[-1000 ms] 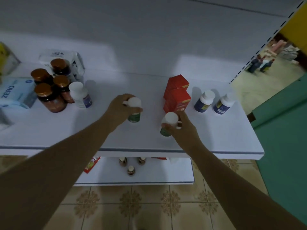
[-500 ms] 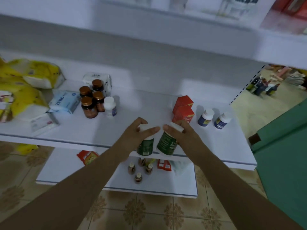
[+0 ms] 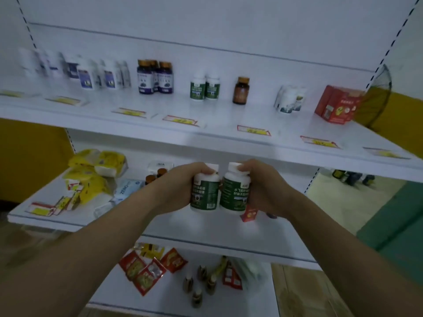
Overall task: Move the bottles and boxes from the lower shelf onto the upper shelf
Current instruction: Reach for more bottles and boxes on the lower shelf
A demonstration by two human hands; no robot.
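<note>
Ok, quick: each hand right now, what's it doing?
Left hand: grips a green-labelled bottle.
Right hand: grips a second green-labelled bottle.

One wide-angle camera, worn on the person's head, looks forward and slightly down from close by. The upper shelf (image 3: 217, 115) crosses the middle of the view, with the lower shelf (image 3: 206, 227) and the floor (image 3: 297, 294) beneath it.

Left hand (image 3: 176, 188) on the left bottle (image 3: 204, 195), right hand (image 3: 265, 188) on the right bottle (image 3: 234, 195), the 2 side by side, below the front edge of the upper shelf (image 3: 217, 110) and above the lower shelf (image 3: 206, 226). Up on that upper shelf: paired bottles (image 3: 204, 89) at centre, lone bottle (image 3: 240, 90) to their right, boxes (image 3: 336, 104) far right, bottle trio (image 3: 155, 78) to the left.
</note>
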